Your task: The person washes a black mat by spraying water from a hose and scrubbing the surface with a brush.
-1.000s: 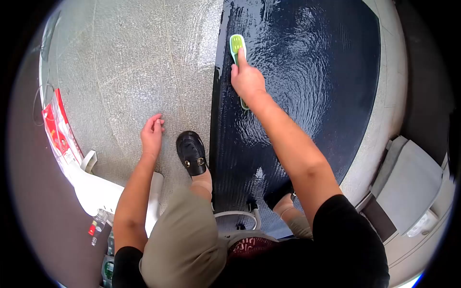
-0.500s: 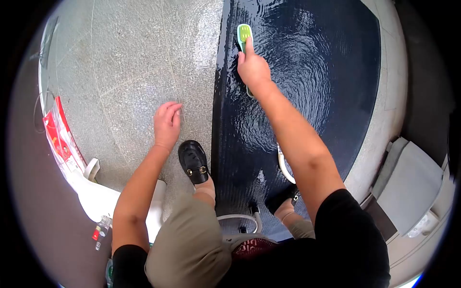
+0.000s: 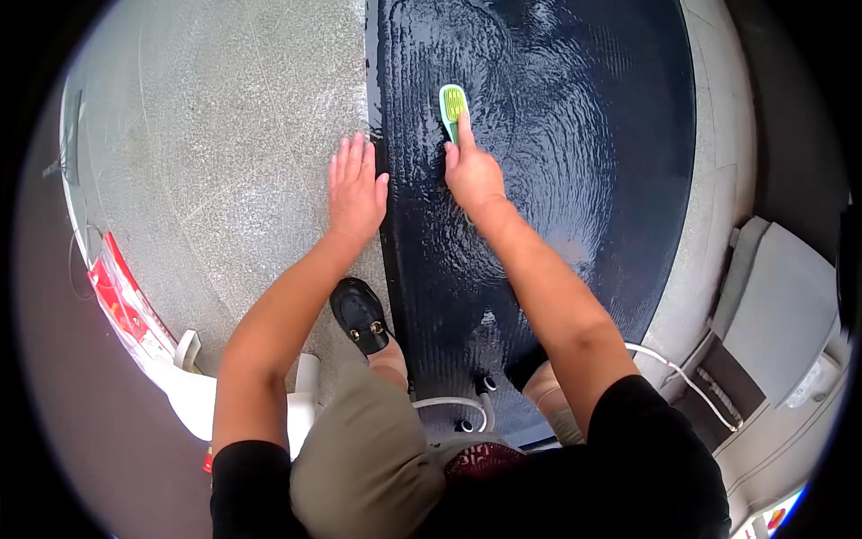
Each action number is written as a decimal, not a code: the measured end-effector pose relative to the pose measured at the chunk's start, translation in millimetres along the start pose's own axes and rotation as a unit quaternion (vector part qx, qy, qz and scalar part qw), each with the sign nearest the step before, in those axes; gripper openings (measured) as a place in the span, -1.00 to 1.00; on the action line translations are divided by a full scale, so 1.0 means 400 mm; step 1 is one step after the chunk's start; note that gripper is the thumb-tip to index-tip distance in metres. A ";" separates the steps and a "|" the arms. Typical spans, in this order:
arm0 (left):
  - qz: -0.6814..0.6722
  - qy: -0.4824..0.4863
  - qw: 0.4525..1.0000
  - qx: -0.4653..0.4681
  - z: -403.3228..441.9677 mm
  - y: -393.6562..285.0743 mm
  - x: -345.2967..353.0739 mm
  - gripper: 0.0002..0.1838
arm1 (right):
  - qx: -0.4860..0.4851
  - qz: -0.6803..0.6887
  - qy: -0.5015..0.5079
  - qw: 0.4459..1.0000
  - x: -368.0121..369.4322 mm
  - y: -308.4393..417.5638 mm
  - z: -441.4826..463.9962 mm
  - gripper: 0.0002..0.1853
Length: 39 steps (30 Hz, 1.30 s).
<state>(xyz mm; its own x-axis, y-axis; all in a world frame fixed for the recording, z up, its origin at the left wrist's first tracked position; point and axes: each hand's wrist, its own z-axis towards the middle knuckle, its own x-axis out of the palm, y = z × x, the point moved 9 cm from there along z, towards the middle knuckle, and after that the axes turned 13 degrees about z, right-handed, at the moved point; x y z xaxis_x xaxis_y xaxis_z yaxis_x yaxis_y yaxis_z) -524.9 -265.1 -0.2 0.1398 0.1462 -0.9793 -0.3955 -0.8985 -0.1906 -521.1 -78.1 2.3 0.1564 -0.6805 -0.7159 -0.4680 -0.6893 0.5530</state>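
Note:
A scrub brush point(image 3: 453, 101) with a pale blue rim and a yellow-green head is in my right hand point(image 3: 476, 178). My fingers wrap its handle, and the index finger stretches along its back. Under the brush lies a dark ribbed mat point(image 3: 646, 135), wet, with ripple marks across its middle. The bristles are hidden beneath the head. My left hand point(image 3: 356, 193) is open, back upward and fingers extended, at the mat's left edge over the speckled floor point(image 3: 224, 117). It holds nothing; whether the palm presses down is hard to tell.
My black loafer point(image 3: 359, 314) stands beside the mat's left edge; the other foot is partly hidden by my right arm. A white hose point(image 3: 673, 366) runs at the right, near a grey box-like object point(image 3: 781, 296). Left lies a red-and-white package point(image 3: 126, 301).
My left hand has moved right toward the mat's edge and flattened out, fingers extended. The brush in my right hand sits lower in view. The camera view has shifted slightly.

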 end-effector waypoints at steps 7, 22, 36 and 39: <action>-0.014 0.031 0.999 -0.011 0.093 -0.074 0.101 -0.38 | 0.019 -0.026 0.047 0.998 0.070 -0.197 -0.388 -0.31; 0.072 -0.064 0.991 -0.088 0.088 -0.100 0.080 -0.35 | 0.022 0.004 0.051 0.998 -0.006 -0.157 -0.207 -0.28; 0.086 -0.043 0.991 -0.097 0.085 -0.092 0.085 -0.34 | 0.044 -0.018 0.045 0.998 -0.016 -0.198 -0.215 -0.29; 0.108 -0.049 0.988 -0.104 0.089 -0.097 0.086 -0.33 | 0.004 -0.068 0.032 0.997 -0.058 -0.228 -0.202 -0.32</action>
<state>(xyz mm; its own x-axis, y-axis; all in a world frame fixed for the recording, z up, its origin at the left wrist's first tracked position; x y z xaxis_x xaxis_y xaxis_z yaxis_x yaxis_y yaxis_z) -537.0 -210.6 -28.9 -0.0197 -0.0285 -0.9994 -0.2108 -0.9770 0.0320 -411.7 -19.4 2.8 0.2737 -0.5946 -0.7560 -0.4447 -0.7752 0.4486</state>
